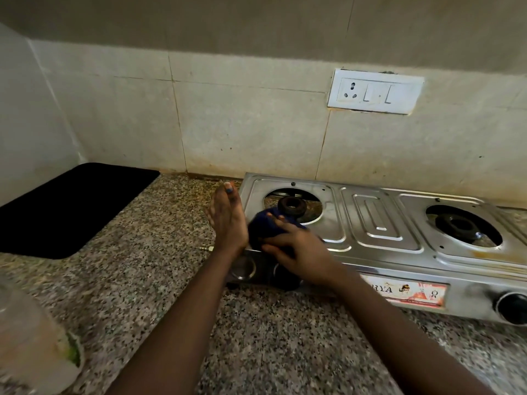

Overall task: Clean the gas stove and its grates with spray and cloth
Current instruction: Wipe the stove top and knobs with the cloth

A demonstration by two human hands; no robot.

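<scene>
Steel stove [379,223] sits against the tiled wall with no grates on it, presumably lifted off for wiping. At its near-left corner the right hand [302,252] bunches a dark blue cloth [265,226], fingers curled round it. Beside that corner the left hand [228,220] braces flat, fingers straight and together.

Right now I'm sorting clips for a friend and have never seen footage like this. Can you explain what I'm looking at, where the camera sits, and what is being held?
There is no machine: a person wears a camera on the head, looking down at their own arms. The right hand grips a dark blue cloth on a steel gas stove, beside its left burner. The left hand, fingers straight, rests against the stove's left edge. The stove stands on a speckled granite counter with a black mat.
</scene>
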